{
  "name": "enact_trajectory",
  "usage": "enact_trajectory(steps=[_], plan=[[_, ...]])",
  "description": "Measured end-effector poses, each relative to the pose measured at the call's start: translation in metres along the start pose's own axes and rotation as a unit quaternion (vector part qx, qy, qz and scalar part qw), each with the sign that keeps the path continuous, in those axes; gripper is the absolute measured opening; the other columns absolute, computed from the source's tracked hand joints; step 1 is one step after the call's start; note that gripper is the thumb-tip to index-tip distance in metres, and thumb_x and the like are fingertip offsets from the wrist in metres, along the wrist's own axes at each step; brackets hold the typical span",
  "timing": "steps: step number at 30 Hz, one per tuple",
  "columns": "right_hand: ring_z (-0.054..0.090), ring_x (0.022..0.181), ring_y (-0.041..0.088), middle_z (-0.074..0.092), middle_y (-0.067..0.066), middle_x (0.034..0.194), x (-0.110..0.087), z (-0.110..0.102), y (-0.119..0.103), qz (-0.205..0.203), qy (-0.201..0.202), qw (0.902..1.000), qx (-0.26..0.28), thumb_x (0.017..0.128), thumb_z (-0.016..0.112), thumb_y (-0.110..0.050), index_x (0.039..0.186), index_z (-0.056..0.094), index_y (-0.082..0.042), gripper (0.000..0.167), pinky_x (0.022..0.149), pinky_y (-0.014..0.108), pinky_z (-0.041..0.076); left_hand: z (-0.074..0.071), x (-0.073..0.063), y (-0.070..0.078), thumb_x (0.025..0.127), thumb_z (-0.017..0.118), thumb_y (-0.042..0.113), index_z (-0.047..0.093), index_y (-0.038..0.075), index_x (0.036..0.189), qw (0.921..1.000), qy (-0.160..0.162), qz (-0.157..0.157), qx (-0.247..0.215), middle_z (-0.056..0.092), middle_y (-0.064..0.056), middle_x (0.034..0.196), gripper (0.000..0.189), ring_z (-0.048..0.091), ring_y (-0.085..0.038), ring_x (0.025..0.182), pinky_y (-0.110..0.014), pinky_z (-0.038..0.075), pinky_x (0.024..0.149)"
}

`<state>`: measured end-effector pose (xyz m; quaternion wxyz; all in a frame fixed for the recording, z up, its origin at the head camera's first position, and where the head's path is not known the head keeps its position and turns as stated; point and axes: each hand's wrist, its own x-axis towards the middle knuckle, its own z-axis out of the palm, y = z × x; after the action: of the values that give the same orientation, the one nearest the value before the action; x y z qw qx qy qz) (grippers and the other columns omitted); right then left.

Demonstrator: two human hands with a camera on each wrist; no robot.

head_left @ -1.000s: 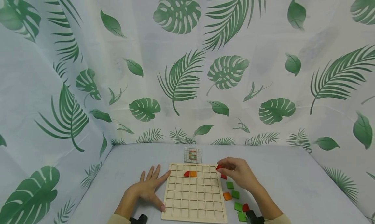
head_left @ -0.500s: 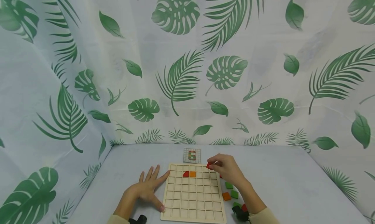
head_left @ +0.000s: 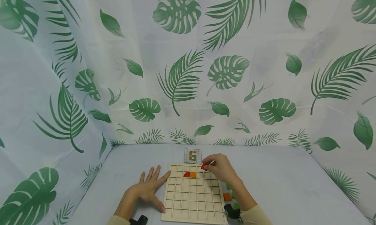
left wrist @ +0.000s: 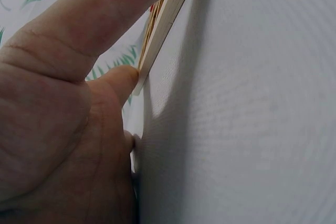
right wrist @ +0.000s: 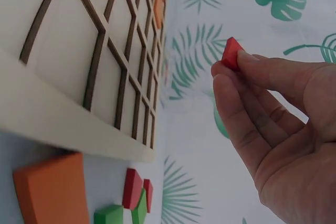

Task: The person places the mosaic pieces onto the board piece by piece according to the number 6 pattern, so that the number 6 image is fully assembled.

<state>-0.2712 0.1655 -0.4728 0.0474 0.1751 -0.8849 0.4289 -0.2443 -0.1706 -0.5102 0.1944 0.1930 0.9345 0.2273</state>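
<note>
A wooden grid board [head_left: 194,199] lies on the table, with a red quarter-round tile [head_left: 186,175] and an orange square tile [head_left: 193,175] side by side in its second row. My left hand [head_left: 147,187] is spread at the board's left side, thumb and index fingertip touching its edge; the left wrist view shows these fingers [left wrist: 121,80] against the board's side. Between thumb and fingertips my right hand [head_left: 220,168] pinches a red tile [head_left: 204,167] above the board's top right part. In the right wrist view that red tile [right wrist: 231,53] is raised off the board, partly covered by the fingers.
Beyond the board lies a small card [head_left: 193,155] printed with a coloured figure on a grid. Loose tiles lie right of the board, among them an orange square [head_left: 227,197], a green one [right wrist: 109,215] and a red one [right wrist: 132,188]. A leaf-patterned cloth [head_left: 182,88] hangs behind.
My right hand has carried the red tile leftward from the board's right edge to over its top rows. The left hand stays in place.
</note>
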Motion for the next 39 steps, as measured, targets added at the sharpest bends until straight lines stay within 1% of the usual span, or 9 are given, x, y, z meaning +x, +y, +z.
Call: enact_trajectory(steps=[2, 6, 12, 16, 19, 23, 26, 33, 39], plan=[[0.073, 0.074, 0.018, 0.077, 0.008, 0.095, 0.001, 0.002, 0.002, -0.005, -0.003, 1.0000, 0.005, 0.092, 0.075, 0.002, 0.104, 0.080, 0.000, 0.014, 0.063, 0.021, 0.058, 0.000, 0.000, 0.000, 0.055, 0.097, 0.061, 0.024, 0.032, 0.166, 1.0000, 0.000, 0.000, 0.000, -0.005, -0.023, 0.174, 0.137, -0.014, -0.047, 0.160, -0.076, -0.010, 0.120], [0.071, 0.073, 0.013, 0.077, 0.006, 0.093, 0.003, 0.008, 0.003, 0.002, -0.004, 1.0000, 0.005, 0.091, 0.075, 0.002, 0.103, 0.080, 0.000, 0.013, 0.062, 0.020, 0.058, 0.000, 0.000, 0.000, 0.055, 0.097, 0.061, 0.024, 0.032, 0.166, 1.0000, 0.000, 0.001, -0.003, -0.006, -0.023, 0.174, 0.137, -0.014, -0.047, 0.159, -0.076, -0.011, 0.120], [0.071, 0.069, 0.013, 0.076, 0.007, 0.090, 0.007, 0.015, 0.001, 0.020, -0.013, 0.9997, 0.011, 0.090, 0.075, 0.003, 0.102, 0.080, 0.000, 0.013, 0.060, 0.022, 0.059, 0.000, -0.001, 0.000, 0.054, 0.098, 0.060, 0.024, 0.032, 0.166, 1.0000, 0.001, 0.003, -0.009, -0.007, -0.023, 0.174, 0.137, -0.015, -0.047, 0.159, -0.076, -0.012, 0.120], [0.068, 0.066, 0.014, 0.076, 0.005, 0.087, 0.009, 0.019, 0.002, 0.021, -0.013, 0.9997, -0.004, 0.090, 0.076, 0.002, 0.098, 0.081, -0.002, 0.010, 0.057, 0.023, 0.056, 0.000, -0.001, 0.000, 0.055, 0.098, 0.060, 0.023, 0.032, 0.166, 1.0000, 0.001, 0.003, -0.009, -0.007, -0.023, 0.174, 0.137, -0.015, -0.047, 0.159, -0.076, -0.011, 0.120], [0.066, 0.069, 0.012, 0.077, 0.003, 0.085, 0.010, 0.022, 0.004, 0.025, -0.012, 0.9994, -0.019, 0.089, 0.078, 0.000, 0.095, 0.082, -0.004, 0.008, 0.059, 0.024, 0.055, -0.001, -0.001, 0.001, 0.055, 0.097, 0.060, 0.023, 0.032, 0.166, 1.0000, -0.001, 0.002, -0.009, -0.006, -0.023, 0.174, 0.136, -0.014, -0.048, 0.159, -0.076, -0.011, 0.120], [0.066, 0.076, 0.011, 0.078, 0.005, 0.085, 0.010, 0.026, 0.006, 0.031, -0.012, 0.9990, -0.030, 0.089, 0.079, -0.002, 0.094, 0.083, -0.004, 0.007, 0.065, 0.025, 0.056, -0.001, -0.001, 0.001, 0.055, 0.097, 0.060, 0.023, 0.033, 0.166, 1.0000, -0.002, -0.001, -0.010, -0.006, -0.022, 0.174, 0.136, -0.015, -0.047, 0.159, -0.076, -0.012, 0.120], [0.067, 0.078, 0.011, 0.079, 0.006, 0.088, 0.009, 0.027, 0.007, 0.033, -0.013, 0.9989, -0.032, 0.089, 0.079, -0.002, 0.095, 0.083, -0.004, 0.008, 0.068, 0.028, 0.058, -0.001, -0.001, 0.001, 0.055, 0.097, 0.060, 0.023, 0.033, 0.166, 1.0000, -0.003, -0.002, -0.008, -0.006, -0.022, 0.175, 0.136, -0.015, -0.046, 0.160, -0.075, -0.012, 0.120], [0.066, 0.081, 0.012, 0.079, 0.003, 0.091, 0.010, 0.030, 0.013, 0.029, -0.026, 0.9982, -0.045, 0.088, 0.077, 0.002, 0.096, 0.083, -0.006, 0.012, 0.074, 0.033, 0.059, -0.001, 0.000, 0.001, 0.055, 0.097, 0.061, 0.023, 0.034, 0.166, 1.0000, -0.002, -0.001, -0.003, -0.006, -0.022, 0.174, 0.137, -0.015, -0.047, 0.159, -0.076, -0.011, 0.120], [0.063, 0.077, 0.011, 0.077, 0.001, 0.085, 0.010, 0.033, 0.017, 0.023, -0.033, 0.9979, -0.050, 0.087, 0.078, 0.001, 0.091, 0.082, -0.007, 0.009, 0.071, 0.031, 0.057, 0.000, 0.000, 0.000, 0.055, 0.097, 0.061, 0.022, 0.034, 0.166, 1.0000, -0.004, -0.001, -0.001, -0.007, -0.022, 0.174, 0.137, -0.016, -0.047, 0.159, -0.076, -0.012, 0.120]])
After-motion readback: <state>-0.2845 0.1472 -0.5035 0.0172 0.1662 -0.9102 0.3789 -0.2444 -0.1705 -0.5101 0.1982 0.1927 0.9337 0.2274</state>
